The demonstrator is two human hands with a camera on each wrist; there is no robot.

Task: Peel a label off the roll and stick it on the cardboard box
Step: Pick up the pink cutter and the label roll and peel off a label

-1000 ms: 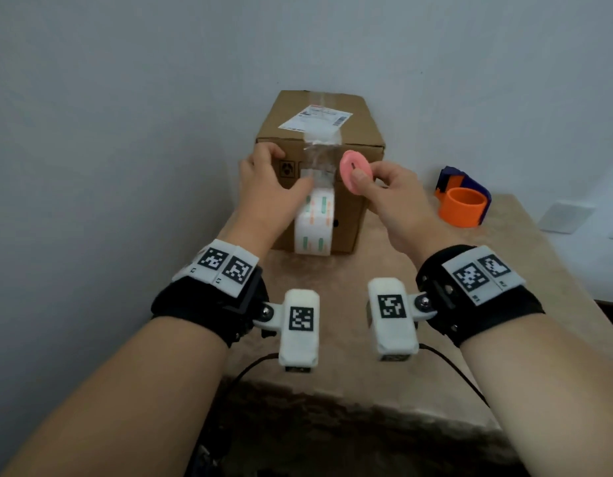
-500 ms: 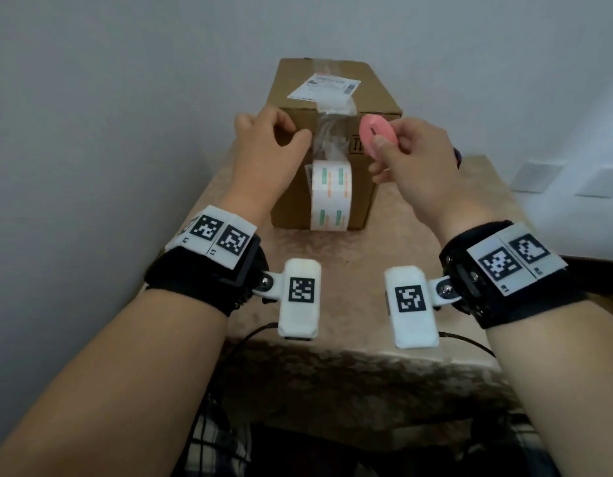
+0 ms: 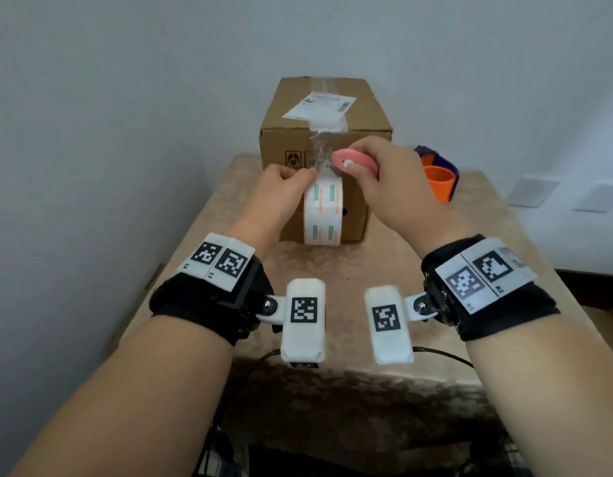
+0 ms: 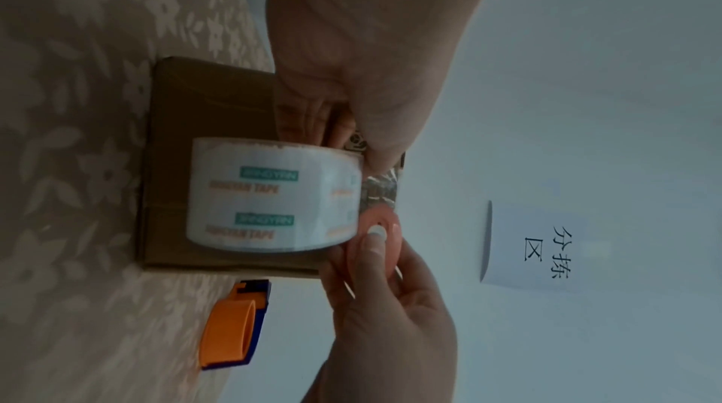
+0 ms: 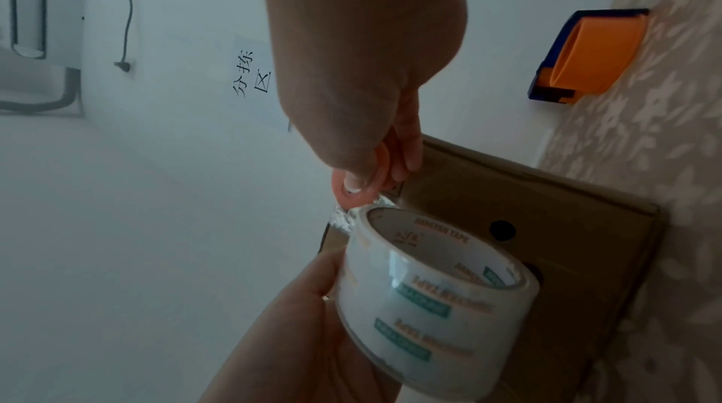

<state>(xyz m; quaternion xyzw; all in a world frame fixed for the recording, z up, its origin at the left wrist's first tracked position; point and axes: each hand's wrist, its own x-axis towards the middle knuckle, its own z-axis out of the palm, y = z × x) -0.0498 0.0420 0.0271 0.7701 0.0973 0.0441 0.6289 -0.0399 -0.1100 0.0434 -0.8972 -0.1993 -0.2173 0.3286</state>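
The roll of clear tape (image 3: 323, 210) stands on edge in front of the near face of the cardboard box (image 3: 373, 122), printed with green and orange marks. It hangs by a crinkled strip of clear tape (image 3: 320, 146) that runs up from its top to the near top edge of the box. On the box's top lies a white shipping label (image 3: 320, 105), under the far end of that strip. The box sits at the far end of the bench (image 3: 470, 215), which is covered in a beige flowered cloth.

The left hand (image 3: 279, 197) is at the roll's left side, its grip closed: thumb and forefinger pinch the tape where it leaves the top of the roll, and the other fingers curl in behind. In the right wrist view its palm lies against the roll's side.

The right hand (image 3: 389, 187) is just right of the roll's top, its grip closed on a small pink cutter (image 3: 355, 161), a flat rounded disc held between thumb and fingers, thumbnail over its centre. The cutter's left end meets the tape strip just above the roll.

To the right of the box, near it on the bench, lies an orange and blue tape dispenser (image 3: 439, 179). On the wall, in the wrist views, hangs a white paper sign (image 4: 535, 247) with black characters.
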